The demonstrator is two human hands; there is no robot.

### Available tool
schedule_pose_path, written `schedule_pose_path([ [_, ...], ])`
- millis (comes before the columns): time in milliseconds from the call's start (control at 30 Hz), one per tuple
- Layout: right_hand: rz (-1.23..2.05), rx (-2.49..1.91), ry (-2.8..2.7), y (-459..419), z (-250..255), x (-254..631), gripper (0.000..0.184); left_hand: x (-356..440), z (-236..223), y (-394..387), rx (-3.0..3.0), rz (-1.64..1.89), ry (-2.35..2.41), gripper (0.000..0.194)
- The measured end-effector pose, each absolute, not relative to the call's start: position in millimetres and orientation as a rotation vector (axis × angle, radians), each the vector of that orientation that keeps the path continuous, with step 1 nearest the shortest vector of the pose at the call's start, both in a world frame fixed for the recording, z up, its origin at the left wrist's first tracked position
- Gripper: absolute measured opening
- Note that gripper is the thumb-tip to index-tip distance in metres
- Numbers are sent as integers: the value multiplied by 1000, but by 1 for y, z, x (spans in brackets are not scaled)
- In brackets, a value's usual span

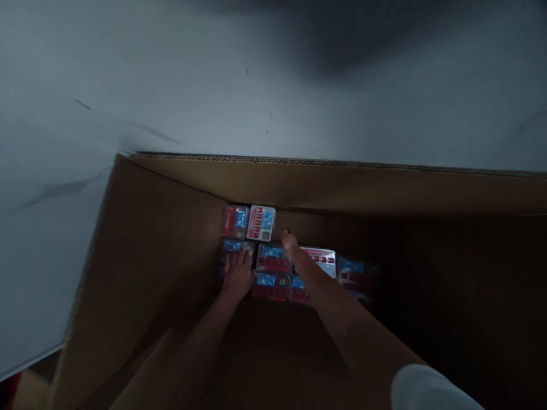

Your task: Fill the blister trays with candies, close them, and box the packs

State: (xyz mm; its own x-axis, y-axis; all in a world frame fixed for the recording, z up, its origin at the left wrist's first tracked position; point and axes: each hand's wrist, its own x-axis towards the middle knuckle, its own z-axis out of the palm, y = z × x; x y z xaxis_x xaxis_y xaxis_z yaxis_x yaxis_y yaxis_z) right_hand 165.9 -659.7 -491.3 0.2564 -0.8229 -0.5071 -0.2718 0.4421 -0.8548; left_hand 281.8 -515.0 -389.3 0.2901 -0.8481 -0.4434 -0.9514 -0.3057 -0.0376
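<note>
Both my arms reach deep into a large cardboard box (141, 239). Several red and blue blister packs (273, 259) lie on its bottom near the far wall. My left hand (237, 273) rests on a pack at the left of the group, fingers stretched flat over it. My right hand (289, 240) reaches past the packs toward the far wall, next to a white-and-red pack (261, 223); its fingers are mostly hidden behind the wrist. A further pack (320, 259) lies just right of my right forearm.
The box's far wall (342, 188) and left wall rise high around my arms. Its right side is in deep shadow. A pale grey floor (213, 74) surrounds the box. My white sleeve (427, 387) shows at bottom right.
</note>
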Motion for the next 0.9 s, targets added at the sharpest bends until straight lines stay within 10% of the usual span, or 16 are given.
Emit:
schedule_pose_path([
  [567, -247, -1353, 1479, -380, -219, -163, 31, 40, -120, -360, -2049, 1098, 1930, 40],
  [900, -253, -974, 1897, -241, -163, -240, 40, -8, -48, -365, -1464, 1143, 2337, 39],
])
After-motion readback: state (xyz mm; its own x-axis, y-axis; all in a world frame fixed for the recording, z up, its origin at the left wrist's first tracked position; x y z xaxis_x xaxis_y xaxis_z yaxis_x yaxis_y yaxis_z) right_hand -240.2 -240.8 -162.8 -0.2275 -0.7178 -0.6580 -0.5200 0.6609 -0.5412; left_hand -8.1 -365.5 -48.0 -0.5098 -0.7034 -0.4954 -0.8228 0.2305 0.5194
